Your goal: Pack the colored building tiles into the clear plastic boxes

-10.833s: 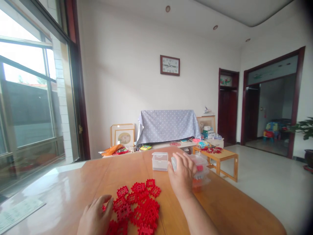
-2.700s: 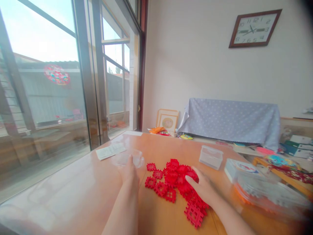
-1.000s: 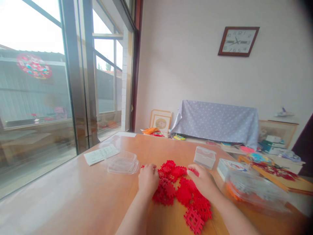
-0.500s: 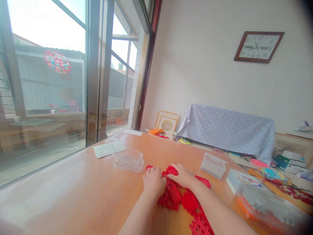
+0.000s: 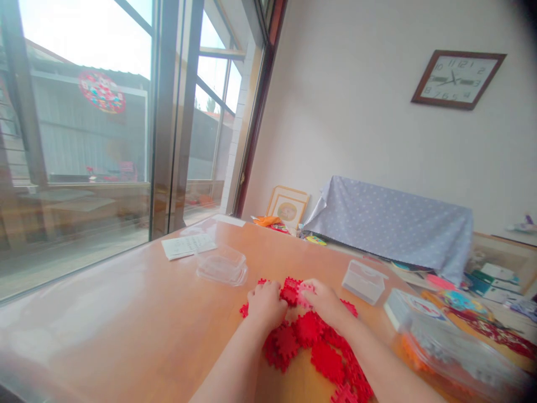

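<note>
Red toothed plastic gear pieces lie in a loose heap on the wooden table, several overlapping. My left hand rests over the far left of the heap, its fingers curled down; red teeth peek out beside it, and what its fingertips hold is hidden. At the far side of the heap, my right hand pinches a pinkish-red gear piece between thumb and fingers. Just left of that piece is another red square gear piece, between both hands.
Beyond my left hand stand a clear plastic box and a printed sheet. At right are a small clear box, a white box and a clear container with orange and grey pieces. A window borders the table's left.
My right hand has shifted slightly right, and the pinkish piece now shows at its fingertips. The hands have spread a little, exposing more red pieces between them. The view has turned slightly.
</note>
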A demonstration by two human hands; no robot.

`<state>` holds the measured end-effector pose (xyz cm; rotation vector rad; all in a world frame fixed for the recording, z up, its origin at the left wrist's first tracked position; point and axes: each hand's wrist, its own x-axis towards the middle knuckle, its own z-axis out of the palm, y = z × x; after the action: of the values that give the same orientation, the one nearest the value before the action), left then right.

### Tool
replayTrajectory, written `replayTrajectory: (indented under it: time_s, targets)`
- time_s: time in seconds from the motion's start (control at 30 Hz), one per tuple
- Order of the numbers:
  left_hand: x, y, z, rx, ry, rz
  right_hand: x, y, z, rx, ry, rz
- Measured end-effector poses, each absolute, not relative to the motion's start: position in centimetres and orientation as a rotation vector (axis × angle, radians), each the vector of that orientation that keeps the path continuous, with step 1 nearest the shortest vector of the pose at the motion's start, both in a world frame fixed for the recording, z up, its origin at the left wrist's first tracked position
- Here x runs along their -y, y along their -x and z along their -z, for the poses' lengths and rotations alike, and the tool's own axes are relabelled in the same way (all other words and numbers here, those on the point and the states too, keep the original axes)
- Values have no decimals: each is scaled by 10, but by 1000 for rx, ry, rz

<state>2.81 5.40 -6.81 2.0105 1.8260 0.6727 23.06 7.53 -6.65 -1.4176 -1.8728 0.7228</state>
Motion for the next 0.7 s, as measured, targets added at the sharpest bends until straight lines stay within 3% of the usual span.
replayTrajectory:
  time_s: [0.1, 0.3, 0.53, 0.7]
  targets:
    - [-52, -28, 68, -1752, -2071, -695, -77, -240, 61, 1825, 1366, -794]
    - [-51, -31, 77, -1554, -2277, -708, -99, -306, 62, 1591, 1674, -359]
    - [-52, -34, 75, -1725, -2335, -685, -89, -355, 101, 1733, 1849, -308]
    - [-56, -33, 76, -1805, -2283, -711, -78, -336, 104, 1813, 1729, -286]
